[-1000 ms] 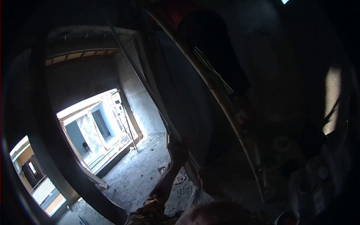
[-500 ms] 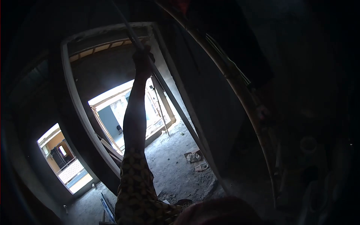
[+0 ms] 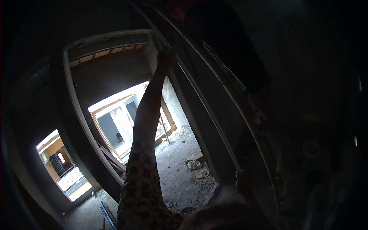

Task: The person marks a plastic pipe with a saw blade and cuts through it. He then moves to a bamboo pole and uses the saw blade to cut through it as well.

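A long thin pale rod (image 3: 207, 110) slants from the top of the view down to the lower right. My left hand (image 3: 165, 58), arm in a patterned sleeve stretched upward, grips the rod high up near the door frame's top corner. My right hand (image 3: 243, 183) holds the rod's lower end, dim in shadow. Just right of the rod, a thick bamboo pole (image 3: 234, 96) runs almost parallel to it.
A person in dark striped clothing (image 3: 226, 46) is up against the bamboo pole at the top right. A doorway frame (image 3: 76, 111) opens onto a rubble-strewn floor (image 3: 176, 180) and a bright opening (image 3: 119, 119). Scraps (image 3: 195, 165) lie on the floor. The right side is nearly black.
My left arm went from low on the rod to fully raised, then shifted right along it. My right hand came back into view at the rod's lower end.
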